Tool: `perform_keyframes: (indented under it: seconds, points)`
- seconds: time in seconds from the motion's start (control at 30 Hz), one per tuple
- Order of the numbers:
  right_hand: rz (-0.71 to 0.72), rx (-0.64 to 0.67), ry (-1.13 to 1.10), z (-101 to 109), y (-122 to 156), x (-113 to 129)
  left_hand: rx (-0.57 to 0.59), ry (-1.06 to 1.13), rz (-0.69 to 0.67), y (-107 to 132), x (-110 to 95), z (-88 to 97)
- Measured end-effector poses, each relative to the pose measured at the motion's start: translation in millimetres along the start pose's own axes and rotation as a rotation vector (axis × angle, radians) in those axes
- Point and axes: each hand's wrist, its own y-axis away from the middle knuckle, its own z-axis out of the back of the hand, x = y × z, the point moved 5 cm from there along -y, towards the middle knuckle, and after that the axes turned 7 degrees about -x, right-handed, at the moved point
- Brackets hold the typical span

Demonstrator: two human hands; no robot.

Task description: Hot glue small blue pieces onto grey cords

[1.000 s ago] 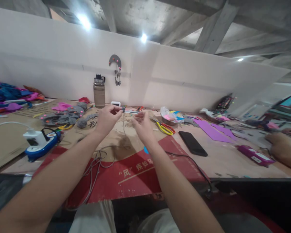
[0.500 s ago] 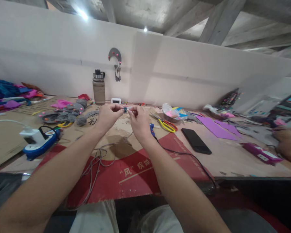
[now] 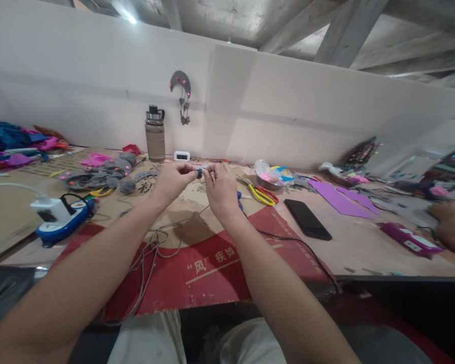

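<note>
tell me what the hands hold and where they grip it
A small dark round piece, pinched at its opposite sides by the left hand and right hand; too small to identify.

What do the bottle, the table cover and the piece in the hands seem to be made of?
Bottle: probably glossy smoky plastic; light passes through it. Table cover: matte brown cardboard, worn, with a printed red panel. Small dark piece: too small to tell.

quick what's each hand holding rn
Left hand: pinched shut on the small dark piece.
Right hand: pinched shut on the same piece's other side.
</note>
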Motion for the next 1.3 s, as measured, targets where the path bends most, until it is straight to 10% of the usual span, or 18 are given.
perform_keyframes:
  seconds: [0.5,0.77,1.3]
  points:
    - [0.028,0.023,0.008,2.0,-0.3,-0.8,0.109,-0.046,-0.063,0.8,-3.8,-3.2]
    - [-0.053,0.089,0.004,2.2,-2.0,-13.9,0.386,-0.199,-0.077,-2.6,-6.2,-5.3]
    - [0.052,0.177,0.049,-5.5,6.1,-8.6,0.196,-0.383,-0.317,1.1,-6.8,-8.9]
